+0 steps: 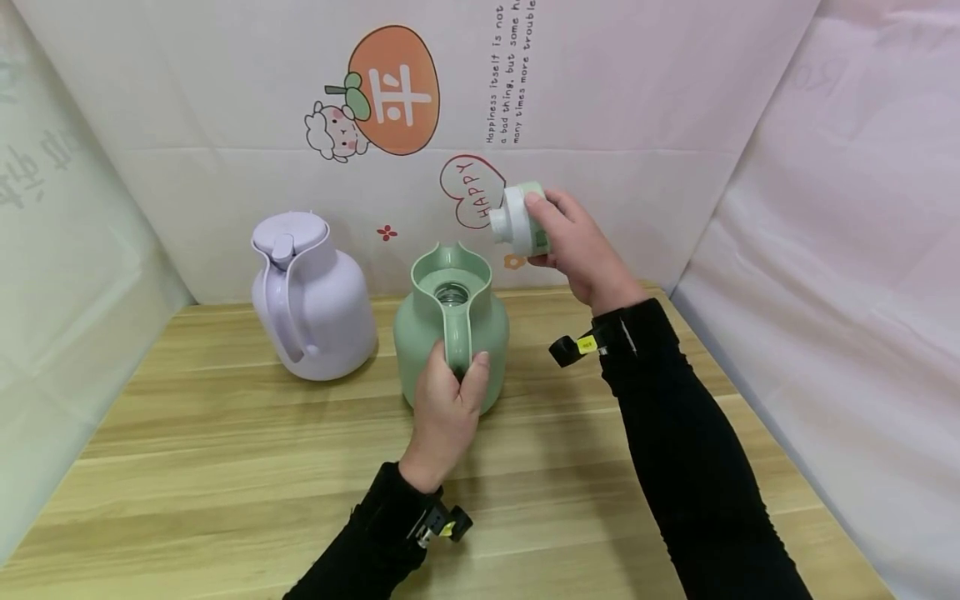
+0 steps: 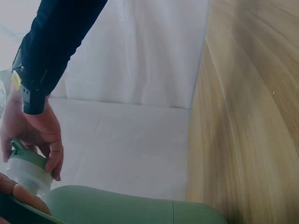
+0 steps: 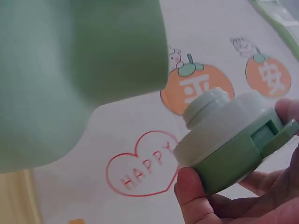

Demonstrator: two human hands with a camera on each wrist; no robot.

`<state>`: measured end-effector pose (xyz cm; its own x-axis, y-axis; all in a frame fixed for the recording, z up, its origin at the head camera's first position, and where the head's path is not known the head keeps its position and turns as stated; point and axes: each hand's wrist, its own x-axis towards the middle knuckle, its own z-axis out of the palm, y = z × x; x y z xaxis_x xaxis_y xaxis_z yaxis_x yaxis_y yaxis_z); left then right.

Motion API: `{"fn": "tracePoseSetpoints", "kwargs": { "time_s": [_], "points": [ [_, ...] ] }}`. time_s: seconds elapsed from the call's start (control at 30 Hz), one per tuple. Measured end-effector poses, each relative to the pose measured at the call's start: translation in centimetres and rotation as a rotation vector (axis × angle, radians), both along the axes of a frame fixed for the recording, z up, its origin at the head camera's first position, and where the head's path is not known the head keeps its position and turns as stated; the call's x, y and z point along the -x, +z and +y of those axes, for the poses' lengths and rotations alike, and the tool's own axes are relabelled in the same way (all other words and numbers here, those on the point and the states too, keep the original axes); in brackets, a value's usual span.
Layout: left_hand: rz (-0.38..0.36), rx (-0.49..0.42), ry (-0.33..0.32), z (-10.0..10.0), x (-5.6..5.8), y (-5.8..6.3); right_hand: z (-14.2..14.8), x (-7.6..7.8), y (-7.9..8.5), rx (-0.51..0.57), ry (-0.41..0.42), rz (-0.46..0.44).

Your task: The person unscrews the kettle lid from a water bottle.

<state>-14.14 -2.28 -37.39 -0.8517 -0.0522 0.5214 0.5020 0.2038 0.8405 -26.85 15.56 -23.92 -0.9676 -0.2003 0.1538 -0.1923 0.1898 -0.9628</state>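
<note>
A green thermos jug (image 1: 408,333) stands on the table with its mouth uncovered, showing the shiny liner inside. My left hand (image 1: 447,408) grips its handle from the near side. Up and to the right of the jug's mouth, my right hand (image 1: 581,242) holds the jug's lid (image 1: 517,221), tipped on its side with the white stopper facing left. In the right wrist view the lid (image 3: 229,149) shows a green top with a small lever and a pale stopper; thumb and fingers pinch its rim. Lid and jug are apart.
A lilac thermos jug (image 1: 337,308) with its lid on stands left of the green one. The wooden table (image 1: 225,483) meets a printed cloth backdrop (image 1: 225,100) behind, with cloth walls (image 1: 847,275) at both sides.
</note>
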Motion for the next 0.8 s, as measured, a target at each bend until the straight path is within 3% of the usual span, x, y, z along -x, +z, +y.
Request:
{"fn": "tracePoseSetpoints", "kwargs": {
  "time_s": [0.33,0.8],
  "points": [
    [0.008,0.009,-0.004,0.0,0.4,-0.1,2.6,1.0,-3.9,0.297,0.016,-0.155],
    [0.015,0.025,-0.017,0.3,2.3,-0.2,5.0,1.7,-8.7,0.67,0.036,-0.362]
  ]
}}
